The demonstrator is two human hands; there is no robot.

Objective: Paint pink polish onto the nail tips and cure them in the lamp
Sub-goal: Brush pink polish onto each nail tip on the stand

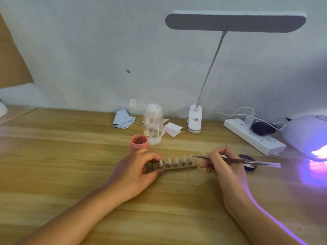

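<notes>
nail tips (175,160), five in a row on a holder strip (187,167), lie at the middle of the frame between the two hands. the left hand (136,171) pinches the strip's left end, thumb and fingers curled round it, right by the leftmost tip (161,162). the right hand (225,162) grips a thin brush (251,162) like a pen. its fine end reaches left to the rightmost tip (190,157), touching or just short of it; we cannot tell which.

the strip's long axis runs left to right across the frame, nearly in line with the brush. we judge the strokes will go tip by tip from the right end toward the left hand. the right hand is nearer the work; the left only steadies. we see no pink on the tips, so painting looks barely begun.

the open pink polish jar (139,141) stands just above the left hand, so a reload means carrying the brush over the whole row. a clear pump bottle (153,123) stands close behind it.

the cure lamp (307,135) glows violet at the right edge, well apart from the strip. a dark round lid (247,167) lies between them on the wooden table (70,174), and a power strip (254,135) lies above that path. a desk lamp (194,121), blue cloth (123,118) and paper scraps (172,129) sit by the wall.
</notes>
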